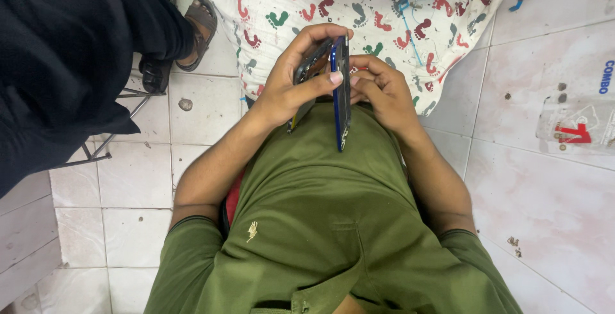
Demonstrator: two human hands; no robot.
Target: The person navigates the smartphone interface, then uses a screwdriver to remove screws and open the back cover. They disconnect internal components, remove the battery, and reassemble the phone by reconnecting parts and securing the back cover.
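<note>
Two phone parts in our grip, above our green shirt [320,211]: blue phone frame [341,96] on edge, dark back panel [312,63] just beside it. Our left hand [291,80] wraps dark panel, thumb pressing blue frame. Our right hand [381,87] clasps frame's other side. Footprint-patterned cloth [384,13] beyond, on tiled floor [544,179]. Another person's sandalled foot [198,29] left.

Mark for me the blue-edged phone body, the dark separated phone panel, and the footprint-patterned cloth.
Blue-edged phone body [341,106]: head view, on its blue side edge.
Dark separated phone panel [312,64]: head view, on its exposed inner face.
Footprint-patterned white cloth [384,7]: head view, on a bare printed patch above the hands.
</note>
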